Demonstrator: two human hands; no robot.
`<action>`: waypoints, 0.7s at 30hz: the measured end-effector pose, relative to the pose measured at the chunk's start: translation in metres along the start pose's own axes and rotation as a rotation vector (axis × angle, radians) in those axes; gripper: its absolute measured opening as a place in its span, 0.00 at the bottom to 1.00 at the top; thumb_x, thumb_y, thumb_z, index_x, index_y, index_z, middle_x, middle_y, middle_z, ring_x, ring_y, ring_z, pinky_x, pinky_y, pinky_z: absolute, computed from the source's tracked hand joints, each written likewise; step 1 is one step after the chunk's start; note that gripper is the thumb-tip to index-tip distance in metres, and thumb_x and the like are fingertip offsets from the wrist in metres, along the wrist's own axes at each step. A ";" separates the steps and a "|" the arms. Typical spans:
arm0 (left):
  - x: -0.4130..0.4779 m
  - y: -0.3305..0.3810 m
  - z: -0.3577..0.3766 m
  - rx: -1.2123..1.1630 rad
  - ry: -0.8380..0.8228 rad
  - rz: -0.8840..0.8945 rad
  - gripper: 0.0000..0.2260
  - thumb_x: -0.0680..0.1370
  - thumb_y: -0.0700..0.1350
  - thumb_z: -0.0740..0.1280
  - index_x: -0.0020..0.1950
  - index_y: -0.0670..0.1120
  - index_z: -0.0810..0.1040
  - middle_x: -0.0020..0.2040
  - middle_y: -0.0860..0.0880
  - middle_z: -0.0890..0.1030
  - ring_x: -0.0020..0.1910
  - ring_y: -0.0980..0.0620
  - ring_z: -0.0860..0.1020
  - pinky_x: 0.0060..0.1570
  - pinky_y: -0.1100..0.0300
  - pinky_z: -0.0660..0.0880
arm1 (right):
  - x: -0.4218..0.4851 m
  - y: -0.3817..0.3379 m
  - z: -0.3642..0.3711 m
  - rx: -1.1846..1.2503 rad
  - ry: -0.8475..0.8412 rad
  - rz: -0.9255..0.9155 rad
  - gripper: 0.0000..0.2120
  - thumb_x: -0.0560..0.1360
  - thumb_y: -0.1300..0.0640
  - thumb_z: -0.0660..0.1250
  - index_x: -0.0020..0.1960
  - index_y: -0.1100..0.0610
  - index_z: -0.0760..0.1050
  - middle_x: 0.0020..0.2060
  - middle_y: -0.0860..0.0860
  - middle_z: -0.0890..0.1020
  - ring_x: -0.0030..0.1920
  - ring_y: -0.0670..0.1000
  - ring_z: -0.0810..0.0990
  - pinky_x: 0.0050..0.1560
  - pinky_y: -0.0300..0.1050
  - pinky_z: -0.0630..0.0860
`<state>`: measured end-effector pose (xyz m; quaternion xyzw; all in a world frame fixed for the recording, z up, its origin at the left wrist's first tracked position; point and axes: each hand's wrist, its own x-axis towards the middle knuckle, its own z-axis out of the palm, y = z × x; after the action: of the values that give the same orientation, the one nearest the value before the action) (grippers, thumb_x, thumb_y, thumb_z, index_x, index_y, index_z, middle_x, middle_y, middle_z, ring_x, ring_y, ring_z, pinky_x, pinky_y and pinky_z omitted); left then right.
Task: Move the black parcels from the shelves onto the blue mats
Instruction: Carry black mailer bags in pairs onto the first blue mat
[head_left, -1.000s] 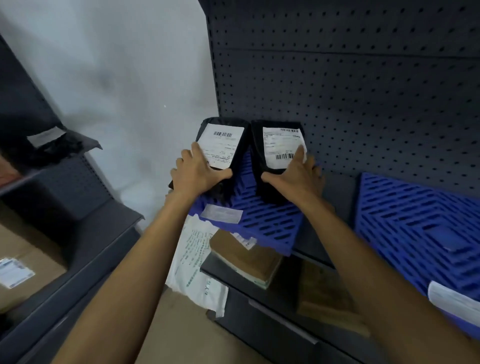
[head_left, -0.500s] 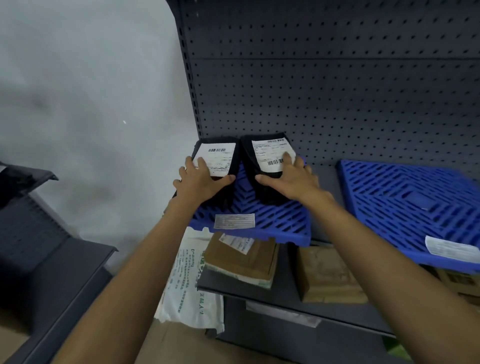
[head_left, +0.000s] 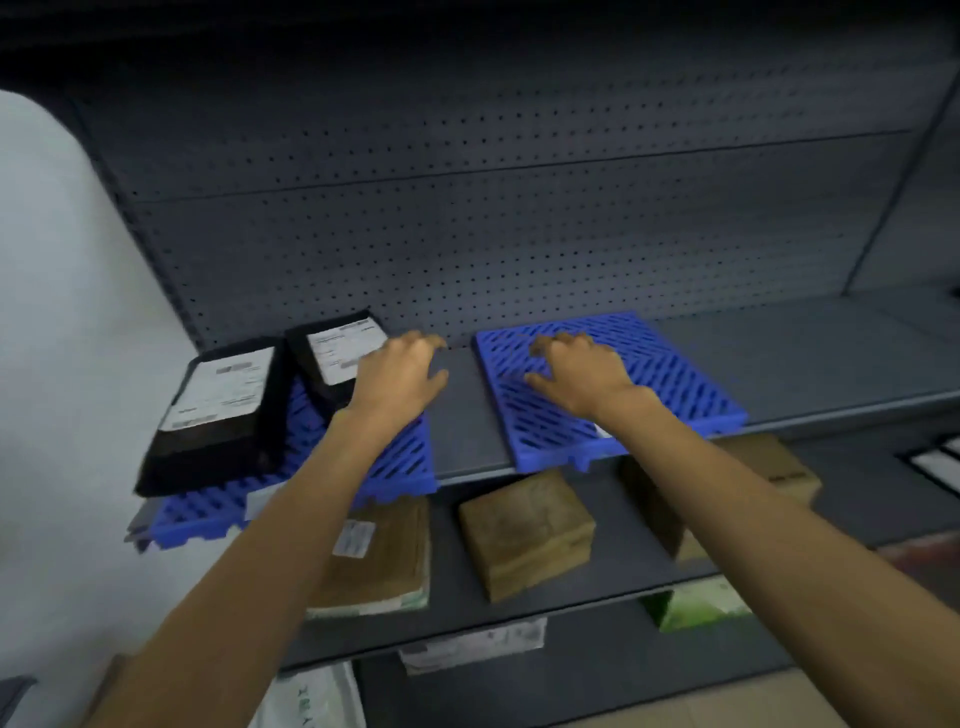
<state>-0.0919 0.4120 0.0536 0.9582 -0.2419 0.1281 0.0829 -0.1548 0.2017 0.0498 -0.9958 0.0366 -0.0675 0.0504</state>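
Two black parcels with white labels lie side by side on the left blue mat (head_left: 400, 462): the nearer left parcel (head_left: 218, 415) and the farther right parcel (head_left: 337, 353). My left hand (head_left: 397, 379) hovers open just right of the right parcel, over the mat's right edge and the bare shelf, holding nothing. My right hand (head_left: 576, 371) is open with fingers spread over the right blue mat (head_left: 675, 384), which carries no parcel.
The grey shelf (head_left: 462, 426) has a perforated back panel (head_left: 493, 244). On the shelf below lie brown parcels (head_left: 524, 530) (head_left: 384, 556), another brown box (head_left: 779, 467) and a green-white bag (head_left: 696, 603). A white wall (head_left: 62, 364) borders the left side.
Both hands have let go of the two black parcels and moved right; my right hand now hangs over the second mat. The camera view has swung right.
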 end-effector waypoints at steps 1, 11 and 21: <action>0.006 0.022 0.003 0.008 -0.016 0.040 0.19 0.80 0.49 0.66 0.70 0.50 0.73 0.65 0.45 0.76 0.62 0.42 0.76 0.53 0.48 0.75 | -0.010 0.022 -0.005 -0.018 -0.002 0.022 0.22 0.81 0.46 0.59 0.71 0.56 0.66 0.66 0.57 0.73 0.65 0.61 0.71 0.62 0.59 0.70; 0.036 0.272 0.039 0.011 -0.044 0.279 0.18 0.78 0.48 0.67 0.68 0.51 0.74 0.65 0.47 0.77 0.64 0.43 0.75 0.56 0.48 0.74 | -0.133 0.243 -0.048 -0.150 0.014 0.261 0.20 0.79 0.49 0.63 0.69 0.55 0.69 0.63 0.57 0.75 0.65 0.60 0.72 0.61 0.55 0.71; 0.045 0.560 0.076 -0.077 -0.012 0.542 0.16 0.78 0.49 0.67 0.66 0.50 0.76 0.62 0.47 0.78 0.61 0.42 0.77 0.50 0.48 0.75 | -0.276 0.477 -0.094 -0.228 0.047 0.484 0.20 0.78 0.49 0.63 0.67 0.56 0.69 0.63 0.57 0.75 0.65 0.60 0.71 0.60 0.55 0.70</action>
<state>-0.3096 -0.1115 0.0483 0.8555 -0.4945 0.1306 0.0807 -0.4722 -0.2582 0.0561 -0.9555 0.2820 -0.0721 -0.0485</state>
